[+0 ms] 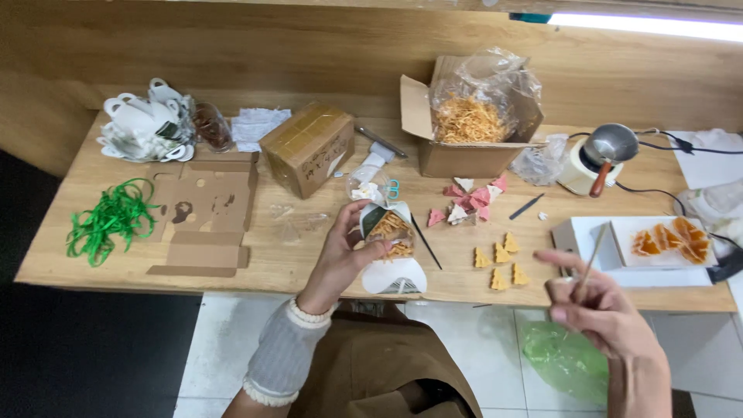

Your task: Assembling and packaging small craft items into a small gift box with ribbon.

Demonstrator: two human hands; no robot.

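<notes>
You are gripping a small clear pouch (389, 231) of orange shreds in your left hand (344, 251), fingers curled around its side and thumb pressing the front, just above the near edge of the desk (70, 232), around its middle. The pouch's mouth is pointing up and looks unsealed, and a white paper cone (395, 276) is lying right under it on the desk.

Your right hand (600, 306) is pinching a thin wooden stick (591, 257) between thumb and fingers, raised off the desk past its near edge, toward the right.

The likely trouble is spilling: if you are tilting the pouch while looking away at the stick, shreds may be sliding out onto the desk or over the near edge to the floor. Squeezing too hard could be crushing the shreds.

The stick is hovering near the small yellow tree-shaped pieces (499, 263) and the white tray (665, 255) of orange slices; a careless sweep could be scattering them. The pot with the ladle (606, 151) at the far right has cords trailing, so a wide reach there could be snagging one.
</notes>
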